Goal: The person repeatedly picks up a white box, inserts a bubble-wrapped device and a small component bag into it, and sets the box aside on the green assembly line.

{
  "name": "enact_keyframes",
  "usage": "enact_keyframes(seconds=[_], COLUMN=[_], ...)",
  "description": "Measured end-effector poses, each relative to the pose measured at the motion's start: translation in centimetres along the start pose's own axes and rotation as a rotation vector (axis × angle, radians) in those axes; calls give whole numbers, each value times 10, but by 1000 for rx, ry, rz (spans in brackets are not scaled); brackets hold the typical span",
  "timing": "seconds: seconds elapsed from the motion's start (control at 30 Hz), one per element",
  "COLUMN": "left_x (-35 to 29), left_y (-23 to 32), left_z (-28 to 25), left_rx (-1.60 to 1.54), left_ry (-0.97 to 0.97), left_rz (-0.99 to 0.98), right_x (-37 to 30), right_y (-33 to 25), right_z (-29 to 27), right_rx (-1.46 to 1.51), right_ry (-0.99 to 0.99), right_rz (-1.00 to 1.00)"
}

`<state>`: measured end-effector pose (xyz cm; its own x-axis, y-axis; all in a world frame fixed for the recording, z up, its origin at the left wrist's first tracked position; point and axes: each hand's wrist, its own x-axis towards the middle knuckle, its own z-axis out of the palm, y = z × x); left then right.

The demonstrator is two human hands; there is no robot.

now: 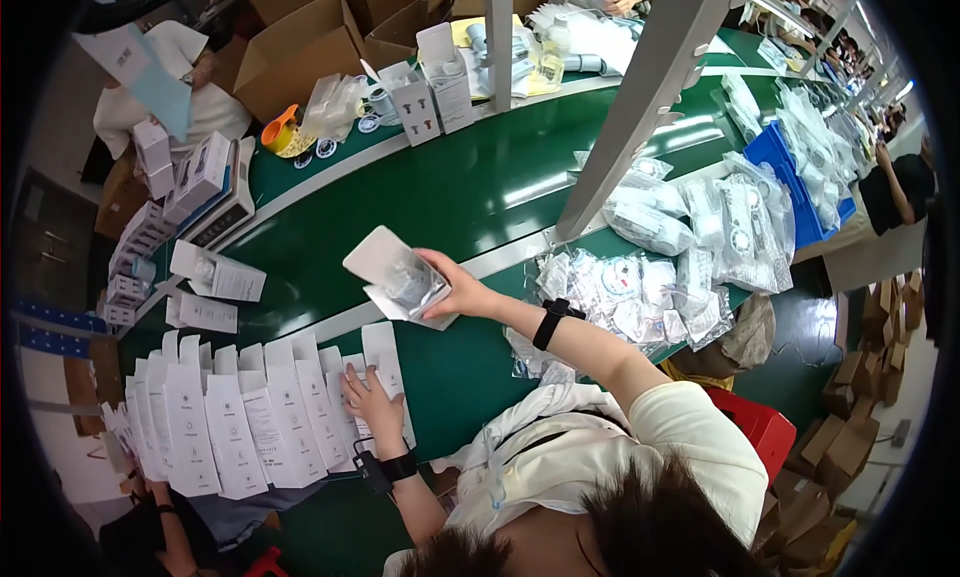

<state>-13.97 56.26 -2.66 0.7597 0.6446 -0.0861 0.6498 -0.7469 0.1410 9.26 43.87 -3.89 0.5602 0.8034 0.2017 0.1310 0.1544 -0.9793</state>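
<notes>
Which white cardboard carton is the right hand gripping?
The open carton in the right hand, clear plastic inside; the carton row is by the left hand.

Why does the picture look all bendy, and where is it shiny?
Head view: the fisheye lens bends straight edges, so the long green surface curves, and the picture's corners go black; head view: pale glare streaks lie on that green, and the clear plastic bags glint; head view: the faraway people at upper right look tiny and hard to make out.
</notes>
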Motion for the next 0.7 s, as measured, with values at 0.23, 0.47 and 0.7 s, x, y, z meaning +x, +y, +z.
enact_keyframes(seconds=[0.23, 0.47, 0.7], left_x=[25, 57, 57], left_y=[104, 73, 82], left_z=[-4, 3, -38], left_rx=[-347, -461, -632], left_ry=[56, -35, -295], left_rz=[49, -38, 41], right_x=[63, -53, -125], right_y=[9, -39, -57], right_z=[-86, -97, -282], right_rx=[-225, -531, -1457], right_ry=[613, 160, 643], right_rz=[-87, 372, 465])
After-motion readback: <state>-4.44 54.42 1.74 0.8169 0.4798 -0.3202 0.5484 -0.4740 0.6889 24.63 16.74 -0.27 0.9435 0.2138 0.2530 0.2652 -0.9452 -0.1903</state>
